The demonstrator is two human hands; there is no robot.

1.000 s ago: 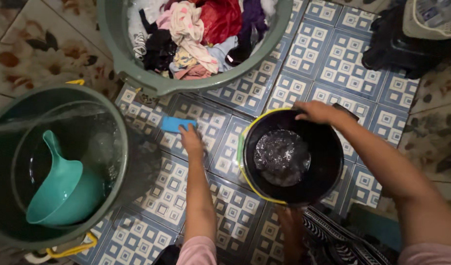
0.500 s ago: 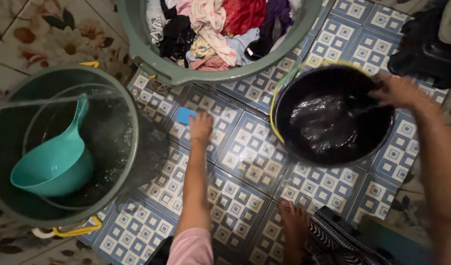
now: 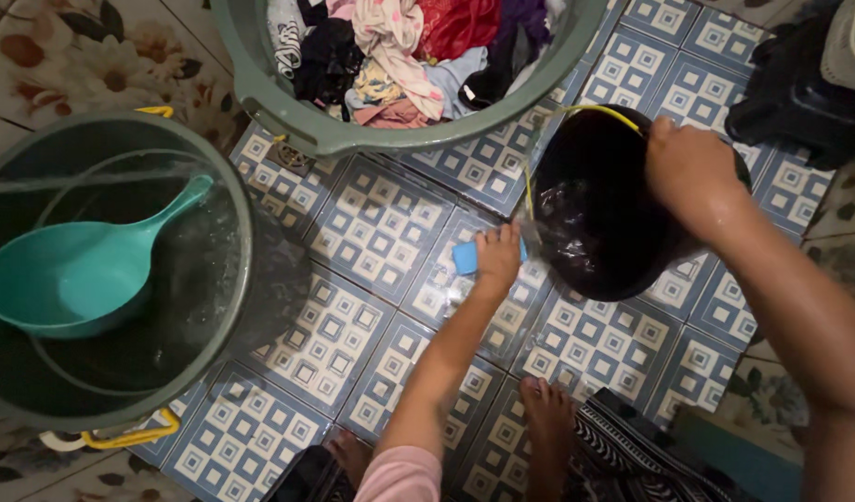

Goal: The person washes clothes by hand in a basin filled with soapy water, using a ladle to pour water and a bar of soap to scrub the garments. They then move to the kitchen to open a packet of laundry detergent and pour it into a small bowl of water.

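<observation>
My right hand (image 3: 692, 172) grips the rim of a black bucket (image 3: 595, 200) and holds it tipped toward the left, with water showing at its lower lip. My left hand (image 3: 497, 253) presses a small blue sponge (image 3: 466, 257) onto the wet patterned floor tiles (image 3: 381, 223), right beside the bucket's lip. A bare foot (image 3: 545, 414) rests on the tiles below.
A large grey-green tub (image 3: 288, 116) full of mixed clothes stands at the top. At the left a big green bucket (image 3: 246, 270) of water holds a teal dipper (image 3: 74, 279). A dark object (image 3: 799, 102) sits at the top right. Striped cloth (image 3: 651, 455) lies at the bottom.
The black bucket has been tipped further over to the left. My left hand has slid the blue sponge to the right, up to the bucket's lip.
</observation>
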